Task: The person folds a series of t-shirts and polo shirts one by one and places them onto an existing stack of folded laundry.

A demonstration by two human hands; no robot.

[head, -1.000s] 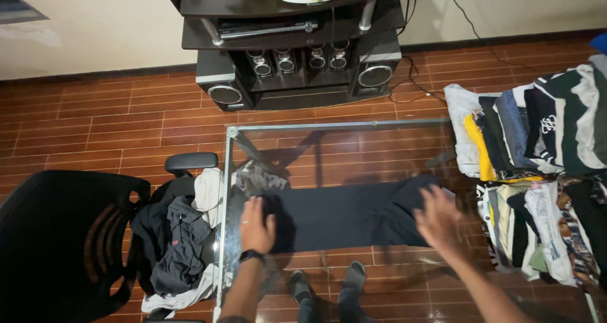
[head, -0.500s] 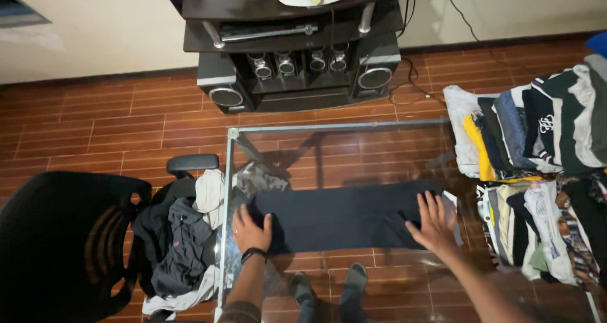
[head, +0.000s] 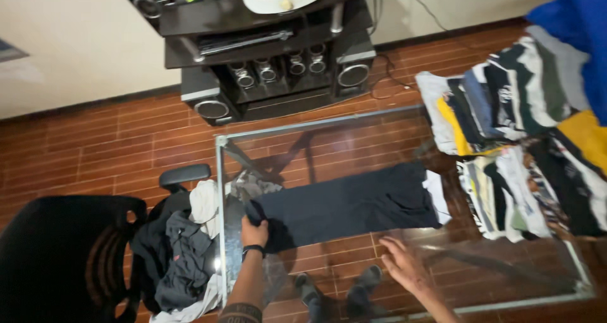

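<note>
Left hand fingers pinch left end of folded dark navy cloth garment on glass table. Right hand open, flat on glass, near garment's near edge.

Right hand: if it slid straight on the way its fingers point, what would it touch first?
Probably the near edge of the dark folded garment; the right hand lies flat on the glass table, fingers aimed up-left toward it.

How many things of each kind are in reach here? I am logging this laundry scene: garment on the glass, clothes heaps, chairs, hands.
Dark garment spread on the glass table: 1
Heaps of clothes: 2, one on the chair seat, one folded stack on the right
Black chairs: 1
Hands: 2, left hand gripping the garment's end, right hand flat on the glass
Total: 6
</note>
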